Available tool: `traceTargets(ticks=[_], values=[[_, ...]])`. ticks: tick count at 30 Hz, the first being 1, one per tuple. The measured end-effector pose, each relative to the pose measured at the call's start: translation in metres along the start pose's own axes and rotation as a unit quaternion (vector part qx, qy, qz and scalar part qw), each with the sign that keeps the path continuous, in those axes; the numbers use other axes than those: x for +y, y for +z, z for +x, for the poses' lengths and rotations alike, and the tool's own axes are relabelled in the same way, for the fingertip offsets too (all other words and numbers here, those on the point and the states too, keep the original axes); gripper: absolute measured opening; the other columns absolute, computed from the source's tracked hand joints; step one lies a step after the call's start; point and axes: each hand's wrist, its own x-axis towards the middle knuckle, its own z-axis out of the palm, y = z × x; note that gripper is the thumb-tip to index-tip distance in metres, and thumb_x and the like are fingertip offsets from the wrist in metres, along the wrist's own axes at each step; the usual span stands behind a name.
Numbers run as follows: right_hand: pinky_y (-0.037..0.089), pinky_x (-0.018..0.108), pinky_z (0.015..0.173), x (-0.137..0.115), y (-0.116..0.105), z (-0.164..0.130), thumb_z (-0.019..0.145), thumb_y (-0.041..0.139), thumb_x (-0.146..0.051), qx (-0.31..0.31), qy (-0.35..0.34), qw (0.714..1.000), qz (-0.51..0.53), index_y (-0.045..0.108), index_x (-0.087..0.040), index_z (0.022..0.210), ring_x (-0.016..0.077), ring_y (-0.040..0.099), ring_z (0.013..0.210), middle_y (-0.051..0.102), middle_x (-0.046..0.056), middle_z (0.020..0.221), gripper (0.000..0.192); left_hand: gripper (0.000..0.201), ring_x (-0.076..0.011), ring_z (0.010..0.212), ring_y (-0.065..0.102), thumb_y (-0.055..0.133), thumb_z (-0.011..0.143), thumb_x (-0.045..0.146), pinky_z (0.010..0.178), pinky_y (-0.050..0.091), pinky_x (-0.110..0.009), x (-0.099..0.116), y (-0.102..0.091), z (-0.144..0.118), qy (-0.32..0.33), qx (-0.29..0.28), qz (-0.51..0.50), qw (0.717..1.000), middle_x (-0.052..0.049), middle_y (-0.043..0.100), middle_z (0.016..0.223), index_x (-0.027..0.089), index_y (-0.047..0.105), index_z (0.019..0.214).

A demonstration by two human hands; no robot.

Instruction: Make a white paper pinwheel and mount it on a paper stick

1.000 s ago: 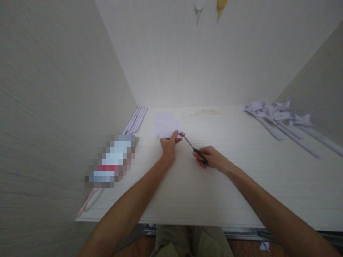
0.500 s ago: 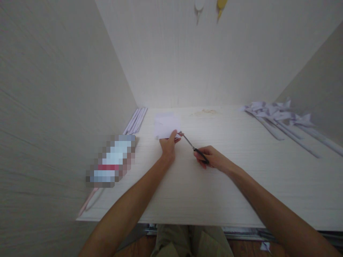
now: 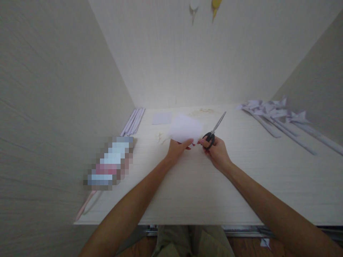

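My left hand (image 3: 179,150) pinches the near edge of a white sheet of paper (image 3: 186,127), thumb on top. The sheet is held a little above the white tabletop. Just to its right, my right hand (image 3: 215,150) is closed on a pair of scissors (image 3: 210,138) with black handles. The blades look closed and point up and away to the right, clear of the paper. Behind the held sheet, a second square of paper (image 3: 162,118) lies flat on the table.
Several rolled paper sticks (image 3: 133,121) lie at the back left. Paper pinwheels (image 3: 276,110) on sticks are piled at the back right. A blurred-out object (image 3: 111,160) sits along the left wall. Two hooks, one white (image 3: 194,5) and one yellow (image 3: 215,4), are on the back wall.
My left hand has carried the paper to the right, uncovering the flat square. The scissors have left the paper's edge and swung from pointing left to pointing up and right.
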Motion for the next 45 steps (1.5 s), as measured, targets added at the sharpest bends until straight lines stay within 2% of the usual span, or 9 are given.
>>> traceTargets(ticks=[3, 9, 18, 24, 28, 31, 38, 41, 45], values=[[0.026, 0.020, 0.035, 0.002, 0.000, 0.001, 0.059, 0.063, -0.035, 0.016, -0.017, 1.000, -0.016, 0.046, -0.018, 0.062, 0.0049, 0.034, 0.037, 0.041, -0.008, 0.044, 0.024, 0.013, -0.0118, 0.054, 0.057, 0.062, 0.059, 0.025, 0.044, 0.045, -0.021, 0.000, -0.001, -0.001, 0.005, -0.018, 0.018, 1.000, -0.003, 0.064, 0.063, 0.015, 0.061, 0.067], [0.024, 0.019, 0.034, 0.005, -0.001, 0.001, 0.060, 0.063, -0.032, 0.012, -0.019, 1.000, -0.013, 0.046, -0.018, 0.062, 0.0048, 0.034, 0.036, 0.040, -0.008, 0.043, 0.022, 0.010, -0.0107, 0.053, 0.055, 0.062, 0.060, 0.025, 0.044, 0.045, -0.020, -0.004, -0.002, -0.001, 0.010, -0.046, 0.029, 0.998, -0.002, 0.062, 0.060, 0.016, 0.061, 0.063], [0.025, 0.018, 0.034, 0.002, 0.000, 0.000, 0.056, 0.066, -0.031, -0.010, -0.006, 1.000, -0.020, 0.048, -0.017, 0.059, 0.0040, 0.034, 0.035, 0.041, -0.007, 0.042, 0.023, 0.015, -0.0118, 0.054, 0.056, 0.065, 0.058, 0.025, 0.043, 0.045, -0.021, -0.002, -0.002, -0.001, 0.011, -0.003, 0.020, 1.000, -0.003, 0.063, 0.064, 0.016, 0.061, 0.070], [0.025, 0.018, 0.034, 0.002, -0.001, 0.001, 0.055, 0.067, -0.034, -0.032, -0.001, 0.999, -0.031, 0.049, -0.016, 0.060, 0.0040, 0.036, 0.036, 0.049, -0.005, 0.047, 0.025, 0.021, -0.0118, 0.056, 0.056, 0.065, 0.057, 0.026, 0.044, 0.045, -0.020, -0.002, -0.001, 0.000, -0.004, 0.006, 0.027, 1.000, -0.003, 0.064, 0.070, 0.015, 0.061, 0.074], [0.025, 0.019, 0.036, 0.004, -0.001, 0.001, 0.053, 0.068, -0.033, -0.026, 0.002, 0.998, -0.048, 0.050, -0.016, 0.060, 0.0045, 0.036, 0.037, 0.044, -0.007, 0.043, 0.026, 0.028, -0.0114, 0.059, 0.056, 0.065, 0.056, 0.027, 0.044, 0.046, -0.019, -0.003, -0.001, 0.001, -0.008, 0.018, 0.039, 0.999, -0.004, 0.064, 0.075, 0.014, 0.060, 0.080], [0.027, 0.019, 0.038, 0.003, 0.000, 0.000, 0.051, 0.070, -0.029, -0.020, -0.007, 0.998, -0.052, 0.051, -0.016, 0.060, 0.0044, 0.037, 0.040, 0.049, -0.006, 0.049, 0.025, 0.032, -0.0115, 0.059, 0.056, 0.066, 0.055, 0.026, 0.044, 0.046, -0.019, -0.003, -0.001, 0.002, -0.011, 0.024, 0.034, 0.999, -0.005, 0.064, 0.078, 0.014, 0.060, 0.085], [0.032, 0.019, 0.044, 0.004, -0.001, 0.001, 0.050, 0.070, -0.023, -0.031, -0.028, 0.998, -0.048, 0.050, -0.015, 0.060, 0.0052, 0.043, 0.046, 0.053, -0.004, 0.055, 0.024, 0.023, -0.0106, 0.054, 0.055, 0.066, 0.054, 0.025, 0.043, 0.045, -0.020, -0.004, -0.002, 0.002, -0.020, 0.027, 0.023, 0.999, -0.003, 0.062, 0.068, 0.013, 0.060, 0.073], [0.032, 0.019, 0.044, 0.007, -0.002, 0.002, 0.051, 0.070, -0.022, -0.045, -0.036, 0.997, -0.058, 0.050, -0.015, 0.060, 0.0049, 0.042, 0.046, 0.052, -0.005, 0.054, 0.023, 0.021, -0.0105, 0.054, 0.055, 0.066, 0.054, 0.026, 0.048, 0.046, -0.021, -0.007, -0.003, 0.004, -0.013, 0.029, 0.008, 0.999, -0.001, 0.062, 0.065, 0.013, 0.060, 0.070], [0.033, 0.019, 0.044, 0.007, -0.001, 0.002, 0.051, 0.070, -0.023, -0.064, -0.038, 0.994, -0.076, 0.049, -0.016, 0.060, 0.0055, 0.043, 0.046, 0.051, -0.005, 0.053, 0.023, 0.026, -0.0126, 0.066, 0.059, 0.066, 0.054, 0.027, 0.059, 0.047, -0.024, -0.013, -0.005, 0.005, 0.002, 0.067, -0.028, 0.997, -0.004, 0.065, 0.080, 0.014, 0.061, 0.076]])
